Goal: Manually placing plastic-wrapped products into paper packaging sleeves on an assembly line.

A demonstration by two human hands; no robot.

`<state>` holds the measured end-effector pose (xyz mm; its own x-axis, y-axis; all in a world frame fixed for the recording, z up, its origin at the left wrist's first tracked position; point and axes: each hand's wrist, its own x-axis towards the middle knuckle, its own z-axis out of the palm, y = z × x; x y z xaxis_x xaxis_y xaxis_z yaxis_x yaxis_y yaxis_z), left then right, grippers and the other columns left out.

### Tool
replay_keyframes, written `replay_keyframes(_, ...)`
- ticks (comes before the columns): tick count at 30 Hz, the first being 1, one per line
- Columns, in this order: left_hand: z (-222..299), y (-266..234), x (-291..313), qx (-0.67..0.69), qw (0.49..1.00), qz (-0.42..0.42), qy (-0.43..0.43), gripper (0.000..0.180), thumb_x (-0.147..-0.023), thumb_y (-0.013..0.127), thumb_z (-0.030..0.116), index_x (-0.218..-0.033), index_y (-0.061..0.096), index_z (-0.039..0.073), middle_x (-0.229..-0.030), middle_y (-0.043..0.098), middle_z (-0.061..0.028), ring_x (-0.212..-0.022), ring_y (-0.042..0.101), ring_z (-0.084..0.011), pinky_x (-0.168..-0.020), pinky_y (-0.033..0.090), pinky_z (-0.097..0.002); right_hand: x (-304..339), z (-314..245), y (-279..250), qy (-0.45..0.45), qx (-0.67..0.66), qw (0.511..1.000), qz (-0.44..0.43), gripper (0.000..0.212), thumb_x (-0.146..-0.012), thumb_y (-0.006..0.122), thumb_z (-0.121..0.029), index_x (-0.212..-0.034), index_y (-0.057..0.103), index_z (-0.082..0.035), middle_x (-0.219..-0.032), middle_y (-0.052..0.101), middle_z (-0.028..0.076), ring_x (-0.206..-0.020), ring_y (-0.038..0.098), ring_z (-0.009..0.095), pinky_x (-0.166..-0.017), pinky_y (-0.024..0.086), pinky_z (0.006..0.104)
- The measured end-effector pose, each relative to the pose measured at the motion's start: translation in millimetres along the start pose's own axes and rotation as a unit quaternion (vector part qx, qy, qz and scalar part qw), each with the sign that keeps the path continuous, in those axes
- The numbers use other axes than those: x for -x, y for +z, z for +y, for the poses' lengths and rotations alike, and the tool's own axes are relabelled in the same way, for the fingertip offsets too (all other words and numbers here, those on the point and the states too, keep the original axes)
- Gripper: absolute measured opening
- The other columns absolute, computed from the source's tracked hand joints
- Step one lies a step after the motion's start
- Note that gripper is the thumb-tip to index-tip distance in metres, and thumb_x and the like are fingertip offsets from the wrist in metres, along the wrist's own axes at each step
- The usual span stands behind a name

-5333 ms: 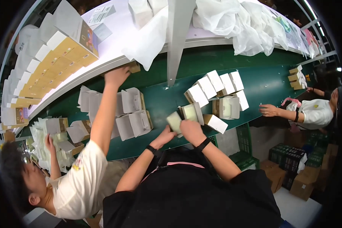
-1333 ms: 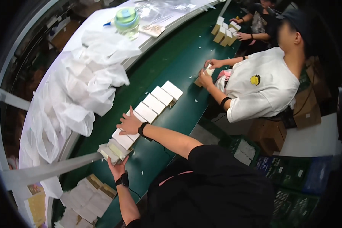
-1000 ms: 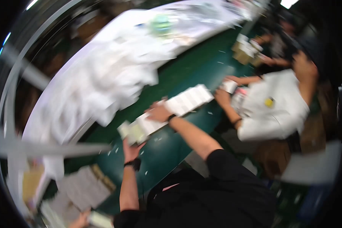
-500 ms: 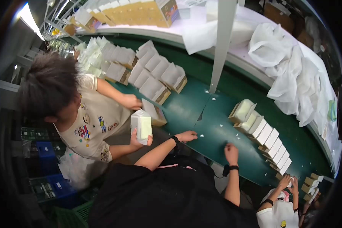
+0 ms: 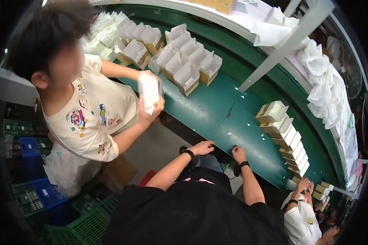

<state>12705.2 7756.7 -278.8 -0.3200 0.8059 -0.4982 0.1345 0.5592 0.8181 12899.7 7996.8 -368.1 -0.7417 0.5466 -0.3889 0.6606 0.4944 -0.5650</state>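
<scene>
My left hand [image 5: 203, 148] rests at the near edge of the green work table [image 5: 206, 118], its fingers loosely extended and holding nothing I can see. A little to the right, my right hand [image 5: 238, 154] is at the same edge with its fingers curled in and nothing visible in them. Farther right on the table runs a row of small open cartons [image 5: 288, 139]; the far ones contain pale green-white items. At the left, a co-worker's hands [image 5: 151, 108] hold a white wrapped block [image 5: 150, 93] over the table edge.
Open empty cartons [image 5: 188, 55] stand grouped at the far left, beside white-wrapped packs [image 5: 102, 36]. A grey post [image 5: 282, 49] rises at the back. White foam bags [image 5: 321, 85] hang over the shelf. Green and blue crates [image 5: 84, 224] lie at lower left; another person [image 5: 300, 216] works at right.
My hands have come closer together and back to the table edge. The co-worker has straightened, now holding the block with both hands; the carton beside it is mostly hidden. The view has shifted.
</scene>
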Motion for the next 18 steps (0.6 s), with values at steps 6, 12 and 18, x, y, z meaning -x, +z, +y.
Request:
replay_keyframes(6, -146, -6, 106, 0.191, 0.97, 0.093, -0.121, 0.048, -0.095, 0.06, 0.029, -0.132, 0.06, -0.003, -0.124, 0.07, -0.02, -0.114, 0.067, -0.0278, -0.097, 0.052, -0.0387, -1, -15, -8, 0.035, 0.088, 0.995, -0.039, 0.031, -0.082, 0.069, -0.026, -0.098, 0.065, 0.0, -0.094, 0.07, 0.024, -0.094, 0.068, 0.042, -0.085, 0.054, 0.0499)
replay_keyframes(12, -350, 31, 303, 0.042, 0.885, 0.177, -0.428, 0.046, -0.091, 0.057, 0.034, -0.117, 0.071, -0.001, -0.119, 0.069, -0.0278, -0.116, 0.066, -0.041, -0.099, 0.051, -0.0481, -2, -24, 7, 0.045, 0.201, 0.979, 0.007, 0.052, -0.08, 0.07, -0.031, -0.115, 0.058, 0.006, -0.109, 0.067, 0.031, -0.107, 0.064, 0.046, -0.094, 0.054, 0.0488)
replay_keyframes(18, -390, 95, 414, 0.192, 0.81, 0.308, -0.46, 0.032, -0.089, 0.06, 0.028, -0.09, 0.074, -0.001, -0.08, 0.072, -0.0195, -0.074, 0.071, -0.0303, -0.066, 0.054, -0.0448, -7, -32, 4, 0.102, 0.228, 0.967, -0.053, 0.072, -0.08, 0.072, -0.036, -0.13, 0.047, 0.008, -0.122, 0.06, 0.034, -0.119, 0.059, 0.048, -0.101, 0.052, 0.0479)
